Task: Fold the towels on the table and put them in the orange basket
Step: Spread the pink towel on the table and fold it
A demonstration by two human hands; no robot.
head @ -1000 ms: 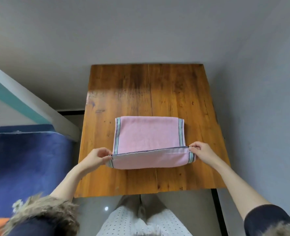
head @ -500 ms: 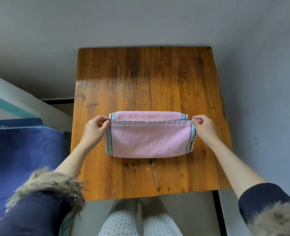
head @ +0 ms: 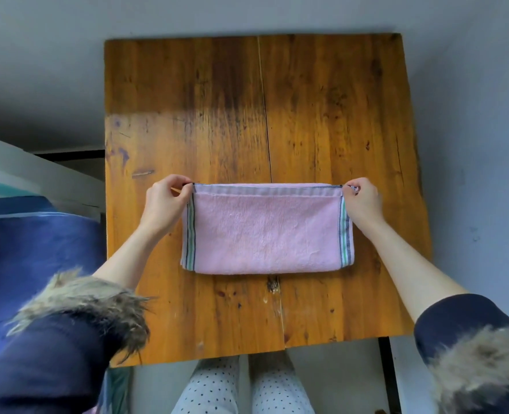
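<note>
On a wood table, L hand & R hand pinch a pink towel's far corners; uneven release could skew the fold.

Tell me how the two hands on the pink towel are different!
The left hand pinches the pink towel at its far left corner; the right hand pinches the far right corner. The left hand's thumb stands out clearly; the right hand's is mostly hidden. Both hands have curled fingers and hold the same far edge.
</note>
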